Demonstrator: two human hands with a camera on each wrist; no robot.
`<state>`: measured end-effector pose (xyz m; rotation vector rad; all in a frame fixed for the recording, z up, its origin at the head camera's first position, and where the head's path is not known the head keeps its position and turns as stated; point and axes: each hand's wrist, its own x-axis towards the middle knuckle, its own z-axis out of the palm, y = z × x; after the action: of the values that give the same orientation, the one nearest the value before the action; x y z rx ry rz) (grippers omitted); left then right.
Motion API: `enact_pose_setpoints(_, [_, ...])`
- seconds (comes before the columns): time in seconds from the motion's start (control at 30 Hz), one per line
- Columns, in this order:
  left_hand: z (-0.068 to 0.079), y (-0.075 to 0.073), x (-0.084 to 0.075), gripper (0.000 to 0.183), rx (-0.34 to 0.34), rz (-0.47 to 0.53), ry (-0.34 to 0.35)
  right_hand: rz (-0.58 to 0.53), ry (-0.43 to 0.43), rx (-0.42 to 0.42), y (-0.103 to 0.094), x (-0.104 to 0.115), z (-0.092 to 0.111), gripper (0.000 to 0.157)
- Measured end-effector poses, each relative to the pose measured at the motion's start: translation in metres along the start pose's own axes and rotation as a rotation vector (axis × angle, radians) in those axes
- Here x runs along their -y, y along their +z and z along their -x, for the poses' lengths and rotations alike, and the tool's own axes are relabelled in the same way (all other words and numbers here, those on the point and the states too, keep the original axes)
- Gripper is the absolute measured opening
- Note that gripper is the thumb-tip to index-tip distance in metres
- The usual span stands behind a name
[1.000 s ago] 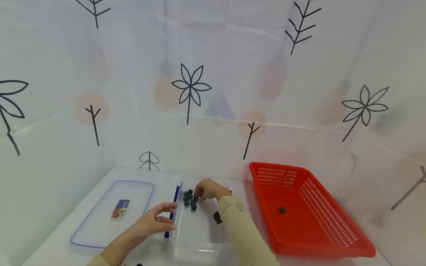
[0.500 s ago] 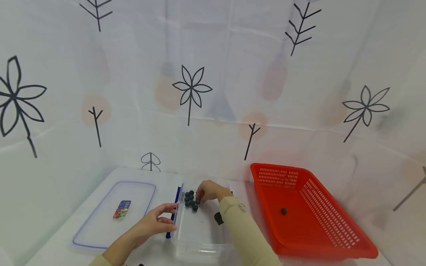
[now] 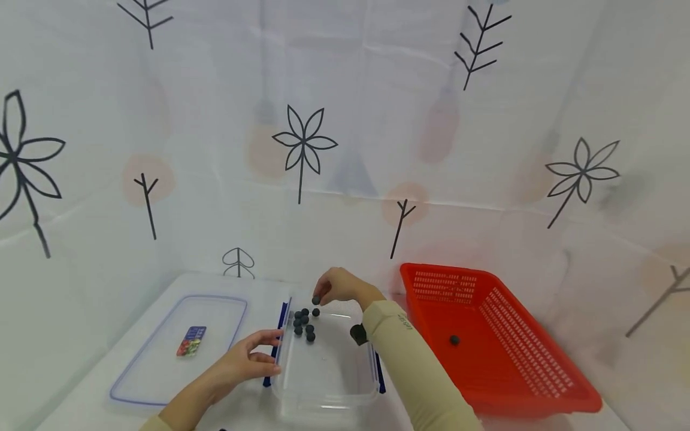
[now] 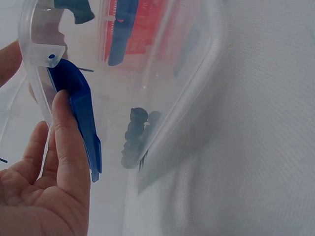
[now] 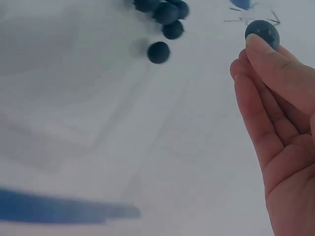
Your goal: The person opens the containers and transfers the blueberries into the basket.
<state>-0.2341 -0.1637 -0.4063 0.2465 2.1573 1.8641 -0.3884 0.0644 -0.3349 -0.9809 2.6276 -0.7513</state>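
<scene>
In the head view, several blueberries point(image 3: 298, 323) lie in the far left part of a clear plastic container point(image 3: 329, 371) with blue side latches. My right hand point(image 3: 341, 286) pinches one blueberry point(image 3: 315, 300) between thumb and fingertips, raised over the container's far end. The right wrist view shows that held blueberry point(image 5: 262, 33) at the fingertips, apart from the others. My left hand point(image 3: 248, 359) rests its spread fingers and thumb against the container's left side. In the left wrist view, one of its fingers lies against a hanging blue latch point(image 4: 86, 113).
To the right stands a red slotted basket point(image 3: 496, 359) with a single blueberry point(image 3: 454, 340) on its floor. On the left lies a clear lid point(image 3: 162, 341) with a blue edge and a printed label point(image 3: 191, 341). A patterned white curtain point(image 3: 345, 227) hangs behind the table.
My right hand has risen from among the blueberries inside the container, lifting one in its fingertips. The left hand keeps its place at the container's side.
</scene>
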Motion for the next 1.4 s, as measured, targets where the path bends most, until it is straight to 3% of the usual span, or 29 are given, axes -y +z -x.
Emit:
enact_pose_setpoints(0.4, [0.002,0.003,0.000,0.074,-0.014,-0.031,-0.017,0.036,0.007,-0.082,-0.051,0.003,0.031,0.015])
enact_pose_setpoints(0.77, [0.000,0.002,-0.001,0.075,-0.034,-0.040,-0.027,0.049,-0.030,-0.162,-0.093,-0.021,0.070,0.016])
enact_pose_setpoints(1.1, [-0.001,0.003,0.000,0.074,-0.014,-0.026,-0.020,0.055,0.077,-0.250,-0.120,-0.050,0.111,0.015])
enact_pose_setpoints(1.4, [0.003,0.003,0.001,0.074,-0.026,-0.032,-0.025,0.097,0.178,-0.286,-0.131,-0.085,0.144,0.019])
